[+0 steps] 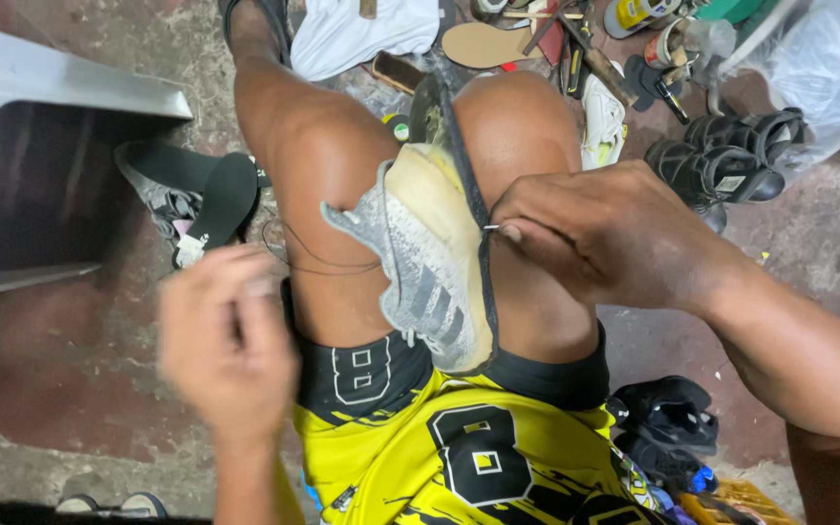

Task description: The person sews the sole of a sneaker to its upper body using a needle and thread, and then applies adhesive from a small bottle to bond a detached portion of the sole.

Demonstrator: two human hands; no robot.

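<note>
A grey sports shoe (420,277) with a pale yellowed midsole and a black outsole strip peeling off lies wedged between my knees. My right hand (605,233) presses against the sole edge and pinches a small metal needle or awl (490,228) at the seam. My left hand (226,340) is raised at the left, blurred, fingers closed around a dark thread (313,262) that runs to the shoe.
A metal box or stool (41,165) stands at the left. A black insole and shoe (196,199) lie beside it. Black sandals (731,160), a tan insole (483,44), tools, a white cloth (362,29) and a plastic bag (809,68) crowd the floor ahead.
</note>
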